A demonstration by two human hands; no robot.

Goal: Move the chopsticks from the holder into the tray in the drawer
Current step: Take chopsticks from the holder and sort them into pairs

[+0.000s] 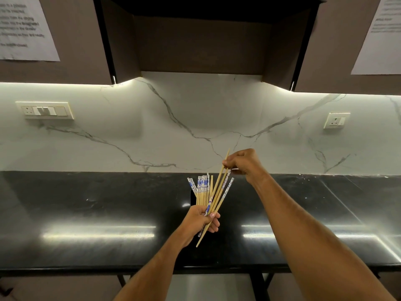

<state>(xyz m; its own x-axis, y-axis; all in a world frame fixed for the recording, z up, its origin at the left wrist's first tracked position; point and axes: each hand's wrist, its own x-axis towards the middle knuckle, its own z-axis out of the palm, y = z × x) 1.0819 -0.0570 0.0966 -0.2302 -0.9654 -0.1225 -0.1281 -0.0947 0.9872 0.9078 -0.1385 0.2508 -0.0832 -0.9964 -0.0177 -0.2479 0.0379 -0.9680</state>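
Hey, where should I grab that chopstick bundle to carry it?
Grip the chopsticks around the bare wooden middle, where the left hand holds them, coming from the side. They fan apart toward the patterned tops, so a wrap there keeps them gathered.

Black, glossy table (86, 203) spanning the whole width, backed by a white marble wall (195, 118) with grey veins. Polished stone top, faintly mottled, with two long bright reflections of light strips, one left of centre and one to the right. Small pale specks and scuffs scattered near the back edge on the right. Dark holder (192, 197) standing on it near the middle, close to the wall, mostly hidden and hard to make out against the black surface. Thin front edge with dark legs below, and a pale floor (208, 287) visible beneath.
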